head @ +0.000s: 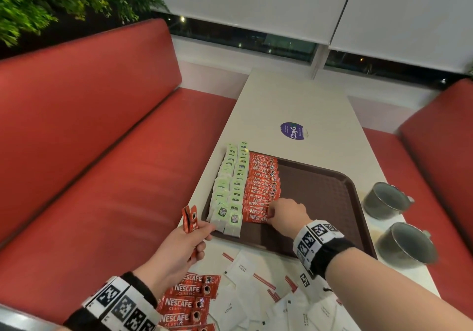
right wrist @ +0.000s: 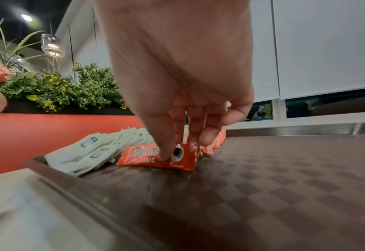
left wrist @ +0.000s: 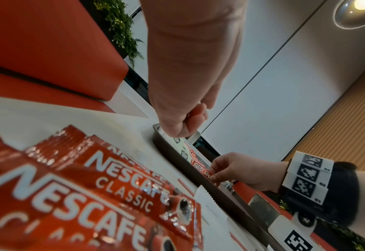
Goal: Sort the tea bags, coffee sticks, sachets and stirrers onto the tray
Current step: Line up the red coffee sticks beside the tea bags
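Note:
A brown tray (head: 320, 190) carries two rows of green tea bags (head: 230, 184) at its left and a row of red coffee sticks (head: 261, 182) beside them. My right hand (head: 272, 215) is low over the tray's near end, where its thumb and fingers pinch the nearest coffee stick (right wrist: 142, 158) lying at the front of that row. My left hand (head: 202, 231) hovers off the tray's near left corner and grips a few upright coffee sticks (head: 190, 218). More loose coffee sticks (head: 189, 300), white sugar sachets (head: 240, 269) and red-striped stirrers (head: 263, 278) lie on the table near me.
Two metal cups (head: 386, 200) (head: 404, 243) stand to the right of the tray. A round purple sticker (head: 293, 131) is on the white table beyond it. Red benches flank the table, and the tray's right half is bare.

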The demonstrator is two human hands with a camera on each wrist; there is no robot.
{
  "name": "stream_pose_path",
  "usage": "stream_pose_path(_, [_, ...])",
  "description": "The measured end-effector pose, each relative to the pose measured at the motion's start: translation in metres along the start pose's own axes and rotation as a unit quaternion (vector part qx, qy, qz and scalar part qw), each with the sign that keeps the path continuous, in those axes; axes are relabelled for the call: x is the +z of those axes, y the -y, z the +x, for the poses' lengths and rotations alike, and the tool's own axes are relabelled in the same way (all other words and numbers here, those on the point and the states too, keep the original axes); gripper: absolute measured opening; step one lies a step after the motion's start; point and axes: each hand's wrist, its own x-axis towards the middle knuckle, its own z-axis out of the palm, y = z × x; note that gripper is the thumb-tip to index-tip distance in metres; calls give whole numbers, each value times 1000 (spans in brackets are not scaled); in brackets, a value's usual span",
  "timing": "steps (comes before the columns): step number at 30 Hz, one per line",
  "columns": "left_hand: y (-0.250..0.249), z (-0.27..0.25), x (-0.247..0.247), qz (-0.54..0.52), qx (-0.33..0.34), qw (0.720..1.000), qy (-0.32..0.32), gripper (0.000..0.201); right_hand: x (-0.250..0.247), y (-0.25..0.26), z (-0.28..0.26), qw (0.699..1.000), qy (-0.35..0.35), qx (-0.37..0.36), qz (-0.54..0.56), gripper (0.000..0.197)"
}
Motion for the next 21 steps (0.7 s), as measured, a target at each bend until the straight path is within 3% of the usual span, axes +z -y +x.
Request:
stream_pose_path(10, [-3, 4, 3, -23, -31, 999, 10, 17, -1, 6, -1, 999, -32, -9, 18, 9])
stream_pose_path(21, [-11, -3, 11, -57, -65, 993, 76, 26, -1, 10, -4, 998, -59, -7, 12, 13])
